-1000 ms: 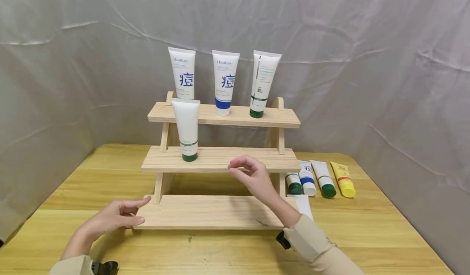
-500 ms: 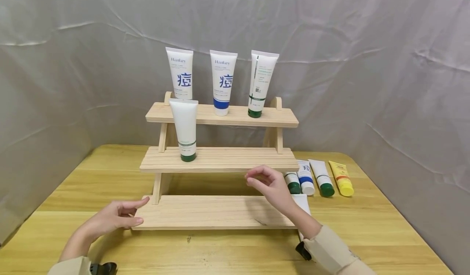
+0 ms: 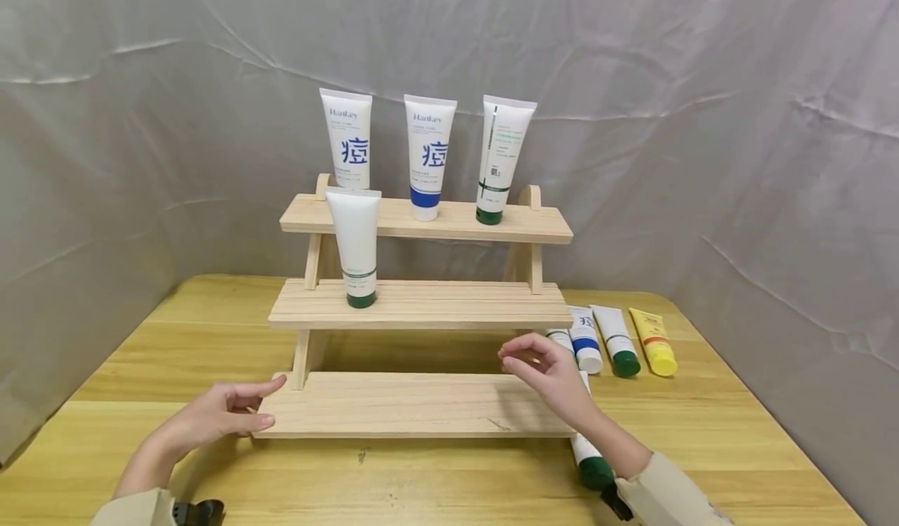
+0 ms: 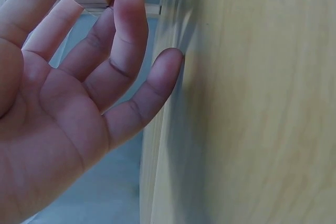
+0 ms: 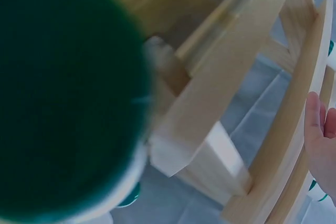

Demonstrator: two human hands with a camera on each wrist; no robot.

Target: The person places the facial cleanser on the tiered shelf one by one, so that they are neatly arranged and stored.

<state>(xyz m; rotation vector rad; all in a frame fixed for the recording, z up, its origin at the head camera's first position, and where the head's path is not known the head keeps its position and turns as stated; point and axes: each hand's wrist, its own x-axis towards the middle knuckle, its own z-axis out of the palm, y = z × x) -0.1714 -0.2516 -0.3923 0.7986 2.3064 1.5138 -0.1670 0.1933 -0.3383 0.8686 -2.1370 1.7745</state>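
Pale wood was gripped: the bottom left end of the three-tier display rack [image 3: 421,403] was pinched by the left hand [image 3: 214,415], while near its right end the right hand [image 3: 551,376] was held, fingers loosely curled to a narrow gap, nothing seen between them. Were the rack jolted, the cap-down white tubes [image 3: 427,147] could, it was judged, be toppled! On the middle shelf [image 3: 456,298], leftward, one green-capped tube [image 3: 357,237] was seen upright, largely blank.

wooden tiered shelf [image 3: 421,405], four standing tubes [image 3: 424,151]

"hankey", "痘": two upper tubes [image 3: 349,140] [image 3: 428,155]; "痘": lying tube [image 3: 586,340]
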